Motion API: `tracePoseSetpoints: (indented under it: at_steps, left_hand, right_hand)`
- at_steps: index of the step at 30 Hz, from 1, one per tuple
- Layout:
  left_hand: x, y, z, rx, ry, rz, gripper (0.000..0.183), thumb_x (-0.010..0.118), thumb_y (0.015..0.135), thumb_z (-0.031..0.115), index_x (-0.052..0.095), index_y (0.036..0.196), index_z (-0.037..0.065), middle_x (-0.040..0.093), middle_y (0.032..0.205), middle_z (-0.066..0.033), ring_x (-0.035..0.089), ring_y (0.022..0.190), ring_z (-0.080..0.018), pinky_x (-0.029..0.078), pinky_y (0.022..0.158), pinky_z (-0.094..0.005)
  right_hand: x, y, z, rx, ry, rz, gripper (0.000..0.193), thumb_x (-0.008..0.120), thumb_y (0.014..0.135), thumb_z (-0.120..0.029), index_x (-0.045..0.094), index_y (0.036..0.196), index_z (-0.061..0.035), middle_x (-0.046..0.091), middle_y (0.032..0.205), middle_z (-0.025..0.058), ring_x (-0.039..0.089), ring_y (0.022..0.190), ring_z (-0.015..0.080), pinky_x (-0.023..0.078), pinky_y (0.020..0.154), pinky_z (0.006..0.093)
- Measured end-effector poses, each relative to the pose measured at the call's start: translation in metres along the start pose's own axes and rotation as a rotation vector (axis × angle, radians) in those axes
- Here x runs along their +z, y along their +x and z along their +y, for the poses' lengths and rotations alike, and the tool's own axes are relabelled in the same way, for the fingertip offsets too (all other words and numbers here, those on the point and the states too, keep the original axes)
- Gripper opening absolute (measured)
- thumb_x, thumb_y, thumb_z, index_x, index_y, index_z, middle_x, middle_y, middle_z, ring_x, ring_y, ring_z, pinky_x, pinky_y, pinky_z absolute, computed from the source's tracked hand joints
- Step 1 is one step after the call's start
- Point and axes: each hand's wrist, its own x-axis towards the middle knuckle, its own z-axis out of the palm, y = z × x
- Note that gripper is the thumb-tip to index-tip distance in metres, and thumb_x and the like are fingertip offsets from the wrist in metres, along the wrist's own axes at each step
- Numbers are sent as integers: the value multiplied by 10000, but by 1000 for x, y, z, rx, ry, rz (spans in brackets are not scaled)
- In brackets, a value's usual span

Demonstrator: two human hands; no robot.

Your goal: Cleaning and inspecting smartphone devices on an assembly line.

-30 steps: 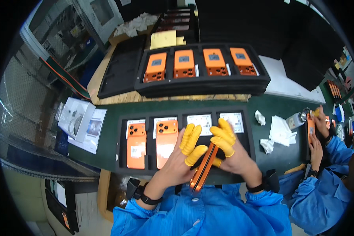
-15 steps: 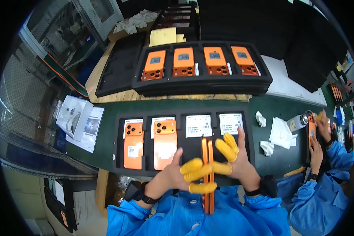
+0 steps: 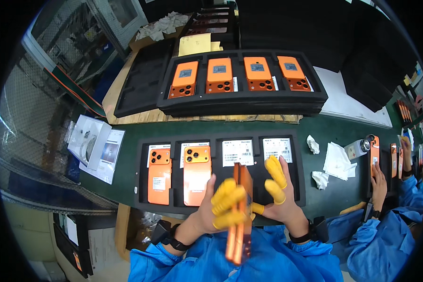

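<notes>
Two orange phones stand on edge, face to face, in front of my chest above the tray's near edge. My left hand is closed on them, its yellow-covered fingers lying across their side. Just to the right is my right hand, fingers spread, some in yellow covers. One of its covered fingers reaches the phones' edge; whether it presses on them I cannot tell. Below my hands, a black foam tray holds an orange phone and another orange phone in its left slots. White labels lie at the right slots.
Behind, stacked foam trays carry a row of orange phones. Left is a clear plastic box on printed sheets. Crumpled white wipes and a metal-topped bottle lie right, beside a co-worker's hand on a phone.
The two phones have tilted and turned in my left hand, their lower ends swinging left. My right hand's fingers have shifted slightly. At the right, the co-worker's farther hand has moved away.
</notes>
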Motion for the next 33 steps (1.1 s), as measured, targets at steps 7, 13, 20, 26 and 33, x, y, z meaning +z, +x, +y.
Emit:
tracePoseSetpoints:
  at_steps: [7,13,20,26,33]
  left_hand:
    - [-14,47,8,-782,-1413,717,751,661,807,436,332,1367,58,450,1327,-143,410,1263,-336,332,1055,-520]
    - [-12,45,4,-872,-2009,725,612,487,873,532,455,1290,85,477,1300,-175,446,1207,-361,280,1048,-585]
    - [-10,43,8,-890,-2053,702,599,466,879,561,485,1242,85,512,1253,-162,491,1153,-364,383,984,-524]
    - [-9,41,5,-934,-2103,704,636,474,866,572,493,1221,44,520,1231,-171,488,1153,-365,375,990,-491]
    - [-6,42,7,-958,-2092,681,630,469,864,571,504,1213,47,524,1231,-183,499,1129,-381,384,980,-492]
  right_hand:
    - [1,22,-16,233,325,13,942,865,609,-288,365,1363,-29,389,1403,200,367,1315,344,288,1072,458]
    - [17,59,-28,336,411,156,597,807,677,-178,548,1195,-33,572,1202,158,529,1147,328,432,958,391]
    - [21,67,-31,270,385,155,407,780,671,-127,637,1042,-42,640,1072,111,588,1032,288,459,902,379]
    - [22,68,-27,323,413,175,386,776,674,-113,643,1027,-38,648,1044,106,600,996,284,461,890,373]
    - [22,64,-30,338,432,179,383,773,673,-99,644,1029,-42,649,1040,106,598,993,283,464,876,369]
